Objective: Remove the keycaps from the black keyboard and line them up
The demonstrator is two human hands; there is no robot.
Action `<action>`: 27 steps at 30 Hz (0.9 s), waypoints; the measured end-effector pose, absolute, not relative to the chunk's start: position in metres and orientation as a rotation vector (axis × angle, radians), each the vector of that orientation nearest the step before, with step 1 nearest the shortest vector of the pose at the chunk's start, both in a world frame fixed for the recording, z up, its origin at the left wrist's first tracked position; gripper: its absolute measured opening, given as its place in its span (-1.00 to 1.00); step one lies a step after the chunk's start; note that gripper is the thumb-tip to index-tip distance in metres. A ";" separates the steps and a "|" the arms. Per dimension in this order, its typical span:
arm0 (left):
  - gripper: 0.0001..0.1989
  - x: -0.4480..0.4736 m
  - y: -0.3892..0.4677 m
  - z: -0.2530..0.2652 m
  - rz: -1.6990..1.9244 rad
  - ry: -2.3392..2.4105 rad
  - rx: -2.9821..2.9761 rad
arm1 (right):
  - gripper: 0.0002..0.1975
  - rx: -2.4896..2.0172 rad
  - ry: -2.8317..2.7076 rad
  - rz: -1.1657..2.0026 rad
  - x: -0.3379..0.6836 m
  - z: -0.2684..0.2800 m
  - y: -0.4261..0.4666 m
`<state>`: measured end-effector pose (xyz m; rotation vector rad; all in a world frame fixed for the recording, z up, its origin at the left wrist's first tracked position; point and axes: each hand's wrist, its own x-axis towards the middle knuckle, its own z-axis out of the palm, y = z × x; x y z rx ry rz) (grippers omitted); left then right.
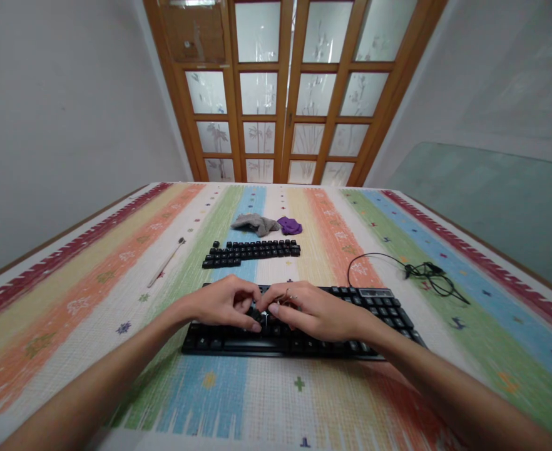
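Observation:
A black keyboard (243, 346) lies across the table in front of me, with both of my hands over its middle. My left hand (226, 304) is closed, thumb and fingers pinched around a small dark piece that looks like a keycap (256, 315). Against it, my right hand (320, 313) is curled with its fingertips together. A thin wire tool (289, 294) pokes out among the right fingers; the rest of it is hidden. Beneath the fingertips a bare, pale spot shows between the keys. Beyond the keyboard, loose black keycaps (257, 252) stand in rows on the tablecloth.
Behind the keycaps lie a grey cloth (255, 223) and a purple cloth (290, 225). A toothbrush (166, 263) rests to the left. The keyboard's cable (429, 272) is bundled at the right. A striped tablecloth (299, 401) covers the table; wooden glass doors (285, 94) stand beyond.

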<state>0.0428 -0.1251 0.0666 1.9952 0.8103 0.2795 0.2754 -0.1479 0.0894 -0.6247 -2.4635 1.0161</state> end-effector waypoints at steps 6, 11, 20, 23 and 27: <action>-0.75 0.044 -0.125 0.065 0.258 0.783 1.961 | -0.75 -0.619 -2.455 1.012 0.282 0.085 -0.144; -0.82 0.042 -0.122 0.064 0.355 0.775 2.106 | -0.77 -0.696 -2.429 0.950 0.283 0.084 -0.142; -0.81 0.044 -0.131 0.058 0.634 0.940 2.474 | -0.79 -0.986 -2.033 1.267 0.276 0.071 -0.136; -0.81 0.046 -0.136 0.054 0.624 0.942 2.568 | -0.82 -1.033 -1.848 1.427 0.271 0.065 -0.132; -0.84 0.046 -0.137 0.052 0.648 0.878 2.632 | -0.88 -1.076 -1.633 1.600 0.268 0.062 -0.127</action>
